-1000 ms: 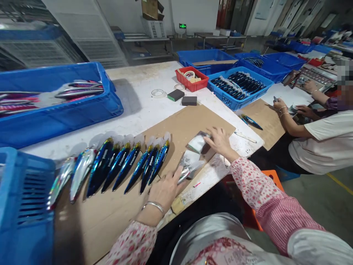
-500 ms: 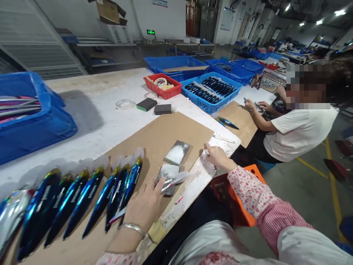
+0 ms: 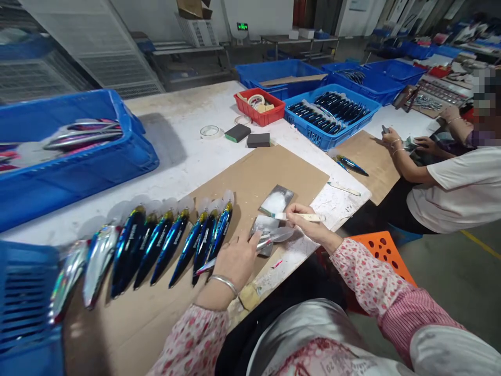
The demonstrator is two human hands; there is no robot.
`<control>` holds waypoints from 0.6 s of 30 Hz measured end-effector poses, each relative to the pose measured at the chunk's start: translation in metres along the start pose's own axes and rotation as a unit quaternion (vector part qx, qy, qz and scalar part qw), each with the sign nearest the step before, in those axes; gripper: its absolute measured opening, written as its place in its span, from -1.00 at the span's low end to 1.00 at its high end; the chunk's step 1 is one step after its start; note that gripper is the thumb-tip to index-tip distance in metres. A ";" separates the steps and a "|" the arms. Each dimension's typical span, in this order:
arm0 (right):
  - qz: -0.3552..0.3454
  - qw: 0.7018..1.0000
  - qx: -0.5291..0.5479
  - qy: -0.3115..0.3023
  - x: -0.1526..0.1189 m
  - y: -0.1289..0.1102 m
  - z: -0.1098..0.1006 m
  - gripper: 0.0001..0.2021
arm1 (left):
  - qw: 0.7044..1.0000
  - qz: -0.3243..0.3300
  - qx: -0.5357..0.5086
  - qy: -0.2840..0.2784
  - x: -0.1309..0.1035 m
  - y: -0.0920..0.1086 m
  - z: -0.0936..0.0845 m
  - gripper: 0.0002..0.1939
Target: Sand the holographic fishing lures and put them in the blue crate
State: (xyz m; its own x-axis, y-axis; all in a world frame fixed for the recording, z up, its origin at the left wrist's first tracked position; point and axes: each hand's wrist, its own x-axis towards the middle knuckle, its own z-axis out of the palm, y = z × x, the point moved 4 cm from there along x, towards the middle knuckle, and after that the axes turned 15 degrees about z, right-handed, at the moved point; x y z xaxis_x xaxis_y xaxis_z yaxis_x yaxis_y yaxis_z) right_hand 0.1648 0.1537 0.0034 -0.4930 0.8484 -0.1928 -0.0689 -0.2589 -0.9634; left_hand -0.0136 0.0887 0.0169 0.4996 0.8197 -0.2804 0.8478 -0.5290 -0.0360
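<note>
My left hand (image 3: 237, 261) is closed on a silvery fishing lure (image 3: 266, 243), pink at its tail, whose clear lip (image 3: 282, 234) points right. Between the fingers of my right hand (image 3: 307, 224) is a slim, pale-handled tool (image 3: 312, 217), apparently a brush. Its whitish head points left, just above the lure; whether they touch I cannot tell. Under and behind the lure lie dark blocks, among them a sanding block (image 3: 287, 194), coated with white powder. Left of my left hand, several blue lures (image 3: 156, 245) lie in a row, with two silver lures (image 3: 100, 258) at its left end.
Brown cardboard (image 3: 230, 175) covers part of the white table. A blue bin (image 3: 129, 151) of lures stands left, another blue crate (image 3: 29, 256) front left. Beyond are black sanding sponges (image 3: 258, 140), a red basket (image 3: 270, 116) and a lure crate (image 3: 332, 138). A co-worker (image 3: 450, 183) sits right.
My right hand has come from the table edge to beside the lure and now shows the pale-handled tool. My left hand keeps the lure. The view has turned, shifting the scene rightward.
</note>
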 end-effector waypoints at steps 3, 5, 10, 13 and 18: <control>0.020 0.998 -0.029 -0.056 0.006 0.001 0.013 -0.59 | 1.000 0.002 0.000 -0.007 0.000 0.001 -0.002 -0.57; 0.045 0.996 -0.045 -0.067 0.011 0.003 0.016 -0.57 | 1.000 0.001 0.004 -0.010 -0.001 0.001 -0.003 -0.57; 0.038 0.993 -0.108 -0.029 0.025 0.012 0.015 -0.60 | 1.000 0.003 0.016 -0.017 -0.001 0.001 -0.004 -0.57; 0.032 0.985 -0.166 -0.029 0.031 0.021 0.015 -0.59 | 1.000 0.009 0.020 -0.017 0.000 0.001 -0.004 -0.57; 0.034 0.976 -0.210 -0.054 0.036 0.028 0.018 -0.64 | 0.999 0.016 0.031 -0.017 0.000 0.001 -0.005 -0.57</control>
State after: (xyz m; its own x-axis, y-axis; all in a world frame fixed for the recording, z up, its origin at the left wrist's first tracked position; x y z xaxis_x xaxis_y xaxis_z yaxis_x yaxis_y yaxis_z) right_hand 0.1293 0.1682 -0.0269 -0.5748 0.7761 -0.2594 0.3166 -0.0814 -0.9451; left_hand -0.0119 0.0898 0.0214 0.5193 0.7944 -0.3150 0.8180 -0.5688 -0.0861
